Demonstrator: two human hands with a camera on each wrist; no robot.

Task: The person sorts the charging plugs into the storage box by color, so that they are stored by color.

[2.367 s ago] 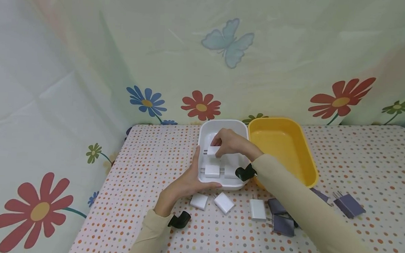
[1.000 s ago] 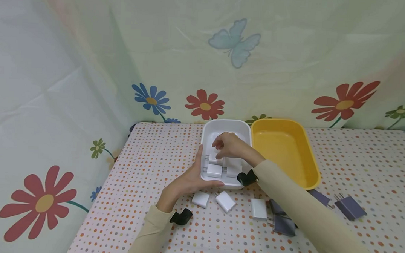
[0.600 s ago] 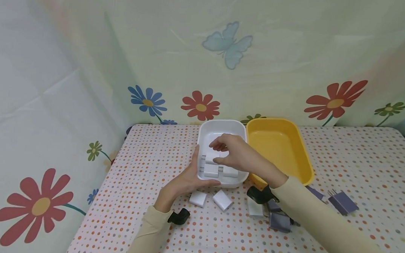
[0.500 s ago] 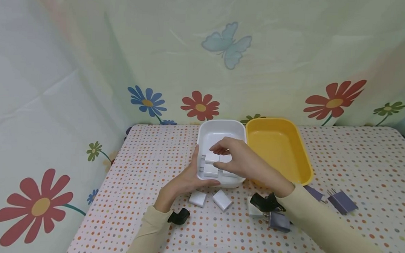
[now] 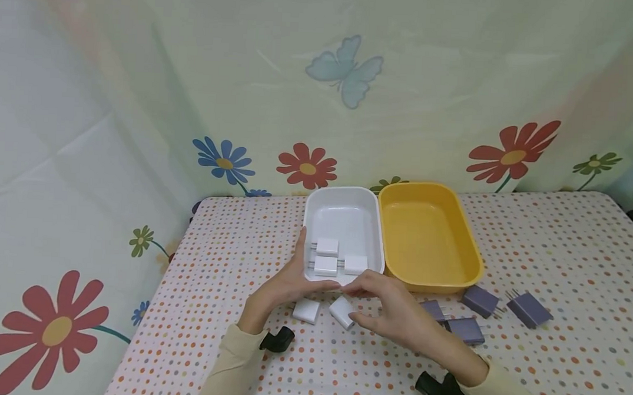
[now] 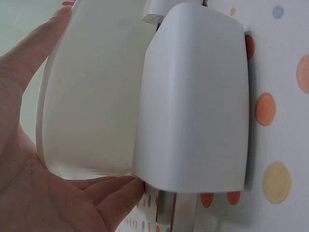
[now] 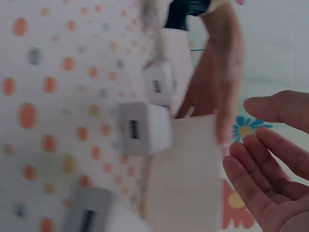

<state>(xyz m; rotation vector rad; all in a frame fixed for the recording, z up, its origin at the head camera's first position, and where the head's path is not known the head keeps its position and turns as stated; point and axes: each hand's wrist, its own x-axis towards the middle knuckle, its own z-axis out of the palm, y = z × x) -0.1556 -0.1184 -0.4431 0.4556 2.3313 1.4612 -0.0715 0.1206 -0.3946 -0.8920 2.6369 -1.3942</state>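
Note:
My left hand (image 5: 286, 280) grips the near left corner of a white tray (image 5: 345, 192), fingers along its side and thumb along its front wall. Three white charger plugs (image 5: 326, 265) lie inside near the front, prongs pointing left. Before the tray, two more rest on the cloth: one charger (image 5: 305, 310) by the left wrist, and another charger (image 5: 341, 312) beside my right fingertips. My right hand (image 5: 396, 310) hovers there with thumb and fingers apart, nothing between them. A further white charger (image 7: 99, 212) shows blurred in the right wrist view; the right hand hides it from the head view.
A yellow tray (image 5: 429, 284) with a bare inside stands right against the white one. Several purple chargers (image 5: 529, 310) lie on the dotted cloth (image 5: 553, 249) in front of it and to its right. A flowered curtain (image 5: 237, 70) hangs behind the table.
The right hand lowered a white charger into the white tray, let go of it, then came out toward the front right, down to the loose chargers. The left hand stayed on the tray.

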